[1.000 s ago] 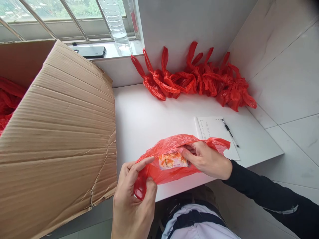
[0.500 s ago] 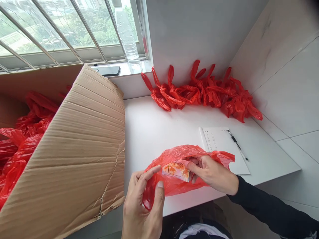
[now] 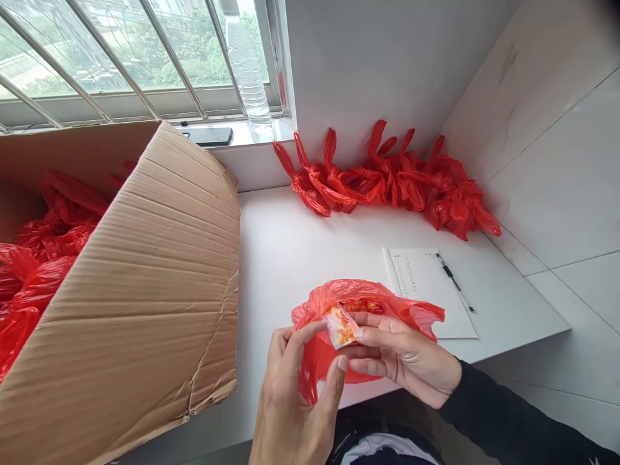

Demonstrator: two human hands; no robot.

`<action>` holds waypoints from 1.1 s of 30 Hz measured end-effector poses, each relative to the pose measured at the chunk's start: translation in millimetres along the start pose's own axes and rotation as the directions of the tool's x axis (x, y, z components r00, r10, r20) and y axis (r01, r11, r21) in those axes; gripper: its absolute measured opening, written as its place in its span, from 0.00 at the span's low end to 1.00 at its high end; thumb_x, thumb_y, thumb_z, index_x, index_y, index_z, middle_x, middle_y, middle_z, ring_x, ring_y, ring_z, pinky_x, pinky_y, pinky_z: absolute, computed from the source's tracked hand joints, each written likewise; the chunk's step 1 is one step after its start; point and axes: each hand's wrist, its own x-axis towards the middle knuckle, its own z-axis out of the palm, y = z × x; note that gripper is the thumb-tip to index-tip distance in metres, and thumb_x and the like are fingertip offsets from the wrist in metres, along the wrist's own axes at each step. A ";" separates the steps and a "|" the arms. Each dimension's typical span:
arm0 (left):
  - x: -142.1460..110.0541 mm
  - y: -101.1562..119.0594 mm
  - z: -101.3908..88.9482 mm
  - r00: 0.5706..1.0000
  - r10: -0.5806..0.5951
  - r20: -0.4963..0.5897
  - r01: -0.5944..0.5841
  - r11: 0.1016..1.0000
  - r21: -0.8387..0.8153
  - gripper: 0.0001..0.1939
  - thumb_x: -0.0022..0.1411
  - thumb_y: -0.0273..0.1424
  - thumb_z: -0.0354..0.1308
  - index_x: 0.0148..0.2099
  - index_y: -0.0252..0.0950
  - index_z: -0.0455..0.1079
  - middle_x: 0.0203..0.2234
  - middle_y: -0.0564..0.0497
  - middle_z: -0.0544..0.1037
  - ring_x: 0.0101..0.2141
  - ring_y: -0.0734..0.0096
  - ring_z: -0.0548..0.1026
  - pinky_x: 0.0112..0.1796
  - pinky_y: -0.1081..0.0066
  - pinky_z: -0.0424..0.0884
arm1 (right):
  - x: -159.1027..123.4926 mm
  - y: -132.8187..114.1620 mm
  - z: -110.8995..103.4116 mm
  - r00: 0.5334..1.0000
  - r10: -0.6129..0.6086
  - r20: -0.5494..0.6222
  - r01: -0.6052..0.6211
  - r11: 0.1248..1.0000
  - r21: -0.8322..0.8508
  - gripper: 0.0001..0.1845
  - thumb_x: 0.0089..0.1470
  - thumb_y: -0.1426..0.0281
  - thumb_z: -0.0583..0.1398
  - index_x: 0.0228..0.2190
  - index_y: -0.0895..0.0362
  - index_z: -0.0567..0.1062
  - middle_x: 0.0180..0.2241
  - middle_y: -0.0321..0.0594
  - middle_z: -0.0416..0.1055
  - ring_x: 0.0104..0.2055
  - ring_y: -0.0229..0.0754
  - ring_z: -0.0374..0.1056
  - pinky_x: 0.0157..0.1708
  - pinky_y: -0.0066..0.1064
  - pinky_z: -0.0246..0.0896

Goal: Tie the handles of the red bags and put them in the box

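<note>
A thin red plastic bag [image 3: 322,361] lies with its mouth open at the table's front edge. My right hand [image 3: 404,355] pinches a small orange-and-white snack packet [image 3: 341,327] between thumb and fingers at the bag's mouth. My left hand [image 3: 295,394] holds the bag's left side, with thumb and index finger apart. Its index fingertip reaches the packet's left edge. Its other fingers are partly hidden. Inside the bag, behind the packet, red-and-yellow wrappers [image 3: 361,306] show in part.
A cardboard box [image 3: 159,278] with red bags [image 3: 51,278] inside stands at left. Several knotted red bags [image 3: 358,184] line the wall. Paper sheets [image 3: 426,284] and a pen [image 3: 454,281] lie at right. On the sill are a water bottle [image 3: 249,77] and a phone [image 3: 208,136].
The packet has come up and tilted in my right hand, nearer my left index finger. Both hands have shifted closer together, and wrappers inside the bag now show.
</note>
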 end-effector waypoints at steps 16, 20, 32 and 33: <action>26.8 -17.4 -0.6 0.962 -0.040 0.272 0.109 0.964 -0.244 0.15 0.69 0.38 0.54 0.51 0.41 0.77 0.38 0.46 0.78 0.43 0.59 0.76 0.41 0.65 0.74 | 8.8 11.2 -10.5 0.977 -0.204 -0.059 0.185 0.955 -0.232 0.20 0.61 0.52 0.62 0.40 0.56 0.72 0.31 0.36 0.71 0.31 0.35 0.69 0.27 0.23 0.69; 28.7 -19.8 -2.9 0.959 -0.049 0.278 0.119 0.963 -0.240 0.15 0.69 0.38 0.54 0.54 0.42 0.75 0.43 0.47 0.78 0.41 0.63 0.75 0.41 0.68 0.72 | 10.4 9.5 -14.3 0.973 -0.219 -0.068 0.191 0.940 -0.283 0.19 0.60 0.54 0.64 0.39 0.56 0.69 0.29 0.34 0.72 0.29 0.35 0.71 0.25 0.23 0.69; 13.9 -10.1 -17.2 0.990 -0.107 0.097 0.116 0.989 -0.097 0.18 0.69 0.42 0.55 0.57 0.44 0.72 0.33 0.52 0.76 0.27 0.71 0.70 0.31 0.70 0.70 | 15.7 6.7 -19.0 0.950 -0.235 -0.205 0.156 0.927 -0.340 0.23 0.59 0.51 0.63 0.38 0.60 0.72 0.33 0.43 0.76 0.35 0.41 0.77 0.36 0.30 0.77; 12.5 -10.2 -16.9 0.989 -0.103 0.103 0.113 0.989 -0.095 0.18 0.69 0.42 0.55 0.57 0.45 0.72 0.34 0.52 0.76 0.26 0.72 0.69 0.31 0.71 0.70 | 17.3 7.7 -19.0 0.958 -0.221 -0.185 0.142 0.921 -0.363 0.24 0.60 0.51 0.62 0.43 0.59 0.72 0.35 0.43 0.77 0.36 0.41 0.78 0.38 0.32 0.77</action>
